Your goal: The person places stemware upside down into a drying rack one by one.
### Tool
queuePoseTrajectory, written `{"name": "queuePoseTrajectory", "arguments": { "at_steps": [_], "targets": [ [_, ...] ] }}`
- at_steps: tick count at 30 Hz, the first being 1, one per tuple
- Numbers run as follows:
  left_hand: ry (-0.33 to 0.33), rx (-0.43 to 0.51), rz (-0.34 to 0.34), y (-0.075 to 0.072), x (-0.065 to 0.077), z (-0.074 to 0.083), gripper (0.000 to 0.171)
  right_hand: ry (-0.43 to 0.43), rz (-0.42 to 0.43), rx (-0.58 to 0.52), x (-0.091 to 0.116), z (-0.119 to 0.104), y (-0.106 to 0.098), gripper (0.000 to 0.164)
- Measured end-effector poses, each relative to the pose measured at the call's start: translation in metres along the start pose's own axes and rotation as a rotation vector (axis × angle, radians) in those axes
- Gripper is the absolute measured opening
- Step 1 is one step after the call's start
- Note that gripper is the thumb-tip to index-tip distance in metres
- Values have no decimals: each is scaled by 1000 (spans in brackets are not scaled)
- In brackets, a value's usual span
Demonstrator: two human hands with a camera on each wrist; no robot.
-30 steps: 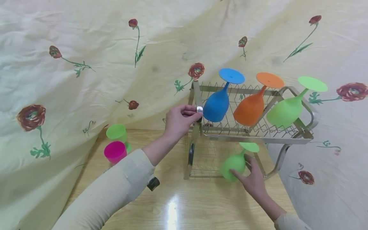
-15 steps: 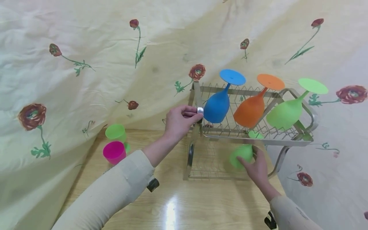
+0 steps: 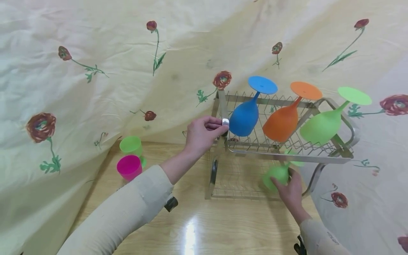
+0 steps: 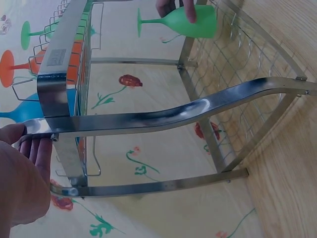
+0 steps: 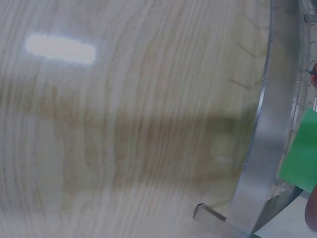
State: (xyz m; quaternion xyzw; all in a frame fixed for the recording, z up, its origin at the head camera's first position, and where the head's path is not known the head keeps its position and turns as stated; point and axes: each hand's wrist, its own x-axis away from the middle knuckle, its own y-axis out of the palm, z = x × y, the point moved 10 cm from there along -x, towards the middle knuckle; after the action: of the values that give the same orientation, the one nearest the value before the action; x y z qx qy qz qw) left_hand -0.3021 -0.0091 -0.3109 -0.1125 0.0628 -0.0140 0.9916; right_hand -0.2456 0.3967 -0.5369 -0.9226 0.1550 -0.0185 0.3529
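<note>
Pale-green, stemmed plastic goblet [image 3: 276, 178], upside down in the silvery metal rack's [image 4: 138, 124] lower tier, was gripped by the right hand [image 3: 291, 193]; the left hand [image 3: 200, 135] held the rack's upper frame. Its foot [image 3: 297, 163] could have snagged the upper shelf [image 3: 271, 156], clearance being low, and tipped it. That shelf partly hid the foot; whether the bowl touched wire was hard to judge.

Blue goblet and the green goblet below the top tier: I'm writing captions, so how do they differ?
Colour: the blue goblet is blue; the lower goblet is light green.
Place: the blue goblet rests on the upper tier; the lower goblet is beneath it, towards the right.
Hold: the right grip has the lower goblet; it does not hold the blue goblet.
Both are stemmed and upside down.
</note>
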Motion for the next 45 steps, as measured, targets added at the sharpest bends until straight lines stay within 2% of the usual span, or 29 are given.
{"name": "queuePoseTrajectory", "arguments": {
  "at_steps": [9, 16, 19, 34, 40, 45],
  "targets": [
    [-1, 5, 4, -1, 1, 0, 25, 18, 2, 8, 8, 11, 0, 97],
    [1, 1, 5, -1, 1, 0, 25, -92, 48, 9, 10, 7, 0, 88],
    [1, 8, 1, 0, 0, -1, 25, -112, 71, 18, 13, 9, 0, 87],
    [8, 10, 8, 0, 2, 1, 24, -96, 77, 44, 16, 13, 0, 92],
    [7, 13, 6, 0, 2, 1, 24, -79, 54, -24, 20, 15, -2, 94],
    [8, 19, 3, 0, 2, 1, 25, -38, 11, -78, 34, 12, -6, 96]
  ]
}}
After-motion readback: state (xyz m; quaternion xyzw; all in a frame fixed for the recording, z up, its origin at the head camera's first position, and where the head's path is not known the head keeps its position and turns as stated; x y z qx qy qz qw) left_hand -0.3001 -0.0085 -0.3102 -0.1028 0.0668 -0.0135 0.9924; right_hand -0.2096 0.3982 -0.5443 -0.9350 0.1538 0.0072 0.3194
